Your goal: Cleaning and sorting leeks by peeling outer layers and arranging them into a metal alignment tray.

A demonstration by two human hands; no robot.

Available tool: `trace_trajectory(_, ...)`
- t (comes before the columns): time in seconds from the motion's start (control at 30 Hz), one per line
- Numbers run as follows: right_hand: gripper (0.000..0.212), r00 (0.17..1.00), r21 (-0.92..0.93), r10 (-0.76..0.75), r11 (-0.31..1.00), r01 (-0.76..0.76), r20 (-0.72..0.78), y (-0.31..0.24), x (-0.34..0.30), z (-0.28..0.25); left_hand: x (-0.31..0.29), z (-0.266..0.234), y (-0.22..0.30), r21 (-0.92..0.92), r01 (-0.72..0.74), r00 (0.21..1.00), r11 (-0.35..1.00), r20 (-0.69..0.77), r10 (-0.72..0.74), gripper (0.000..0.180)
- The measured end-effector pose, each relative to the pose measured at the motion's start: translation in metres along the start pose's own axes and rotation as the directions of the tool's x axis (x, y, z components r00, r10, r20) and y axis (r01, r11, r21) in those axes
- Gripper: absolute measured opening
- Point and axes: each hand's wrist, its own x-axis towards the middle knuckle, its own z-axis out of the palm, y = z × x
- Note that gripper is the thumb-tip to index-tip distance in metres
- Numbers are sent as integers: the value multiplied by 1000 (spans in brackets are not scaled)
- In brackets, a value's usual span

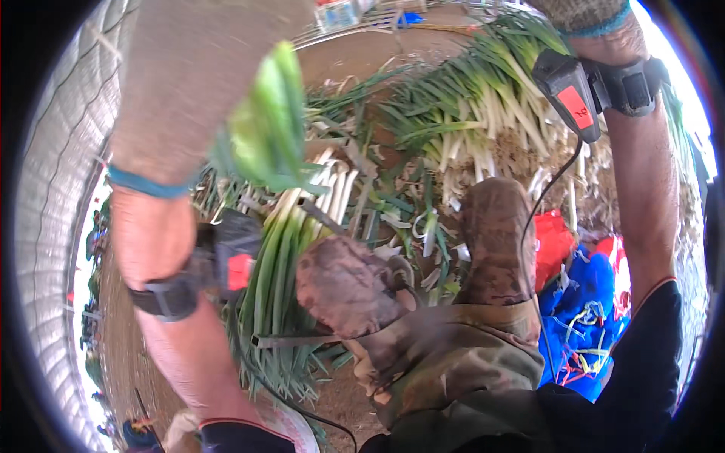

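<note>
My left hand point(204, 83), in a grey-beige glove with a teal cuff, is raised large and blurred at the upper left. Its fingers run out of the picture. Beside the glove, blurred broad green leek leaves point(268, 124) hang; whether the hand grips them is hidden. At the upper right, my right hand point(585, 13) wears a similar glove, and the top edge cuts off its fingers. Just below it lies a large pile of leeks point(483, 106), with white stems and pale roots. A neat row of trimmed leeks point(283, 257) lies beside my left forearm, white ends away from me.
Grey metal bars point(294, 341) run under and around the leek row. Between my boots point(495, 241) lie loose leaf scraps point(427, 226). Blue and red bags point(585, 302) with tangled ties sit at the right. A cable point(555, 177) hangs from the right wrist device.
</note>
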Motion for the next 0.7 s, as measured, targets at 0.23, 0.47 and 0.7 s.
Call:
trace_trajectory(0.23, 61, 963, -103, 260, 958, -267, -75, 117, 11, 21, -37, -139, -63, 811, 165, 966, 562, -19, -257, 38)
trace_trajectory(0.47, 56, 612, -390, 748, 500, -774, -256, 211, -64, -66, -145, -144, -238, 793, 476, 625, 379, -3, -780, 46)
trace_trajectory(0.7, 49, 359, -333, 915, 286, -899, -184, 346, -117, -96, -225, -23, -387, 706, 616, 254, 349, 242, -936, 36)
